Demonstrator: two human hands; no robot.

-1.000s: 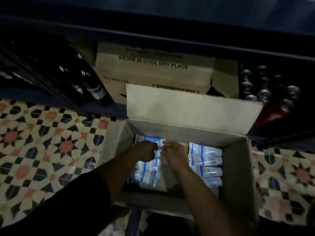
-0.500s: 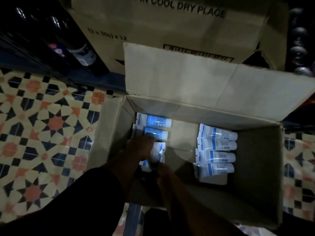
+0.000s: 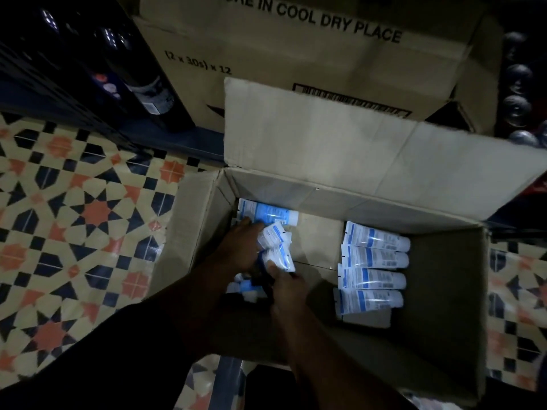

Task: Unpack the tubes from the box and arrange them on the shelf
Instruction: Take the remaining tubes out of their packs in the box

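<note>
An open cardboard box (image 3: 444,306) stands on the tiled floor, its far flap raised. Inside lie white and blue tubes: a neat stack of several (image 3: 373,270) on the right, and one blue-faced tube (image 3: 266,213) against the far left wall. My left hand (image 3: 239,247) reaches into the left side and grips two white tubes (image 3: 273,244) that stick up from its fingers. My right hand (image 3: 285,287) is just below it, fingers closed on the lower of these tubes. More tubes (image 3: 242,287) show partly under both hands.
A bigger carton (image 3: 296,54) printed "STORE IN COOL DRY PLACE" sits on the low shelf right behind the box. Dark bottles (image 3: 148,90) stand on the shelf to its left, round dark caps (image 3: 516,84) to its right. Patterned floor tiles (image 3: 74,217) spread left.
The view has dropped closer to the box. My left hand has lifted two tubes out of the left pile, and my right hand has come up against them.
</note>
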